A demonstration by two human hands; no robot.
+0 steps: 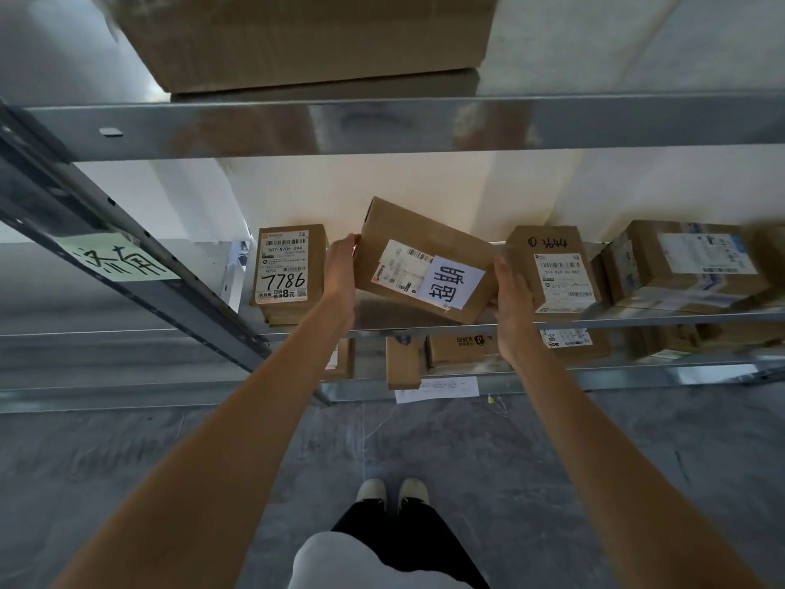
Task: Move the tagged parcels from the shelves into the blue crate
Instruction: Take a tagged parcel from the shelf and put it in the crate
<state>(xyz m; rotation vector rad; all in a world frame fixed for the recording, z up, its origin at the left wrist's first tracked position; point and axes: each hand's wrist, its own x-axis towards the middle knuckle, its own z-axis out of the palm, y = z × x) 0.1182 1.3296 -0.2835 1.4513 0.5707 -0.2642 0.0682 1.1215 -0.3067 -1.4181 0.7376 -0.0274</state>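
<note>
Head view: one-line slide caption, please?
Both hands, left hand and right hand, grip tagged parcel tilted above shelf.

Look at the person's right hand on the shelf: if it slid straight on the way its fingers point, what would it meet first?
Probably the white wall behind the shelf. The right hand points inward between the tilted brown cardboard parcel with the white handwritten tag and the brown box marked 3644; depth is unclear.

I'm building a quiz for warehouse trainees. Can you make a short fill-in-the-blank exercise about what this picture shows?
1. The tilted parcel is held by ____ hands.
2. The left hand and right hand grip the parcel's opposite ____.
3. The box left of it bears the handwritten number ____.
4. The white tag is stuck on the parcel's ____.

Missing words: two; ends; 7786; front
</note>
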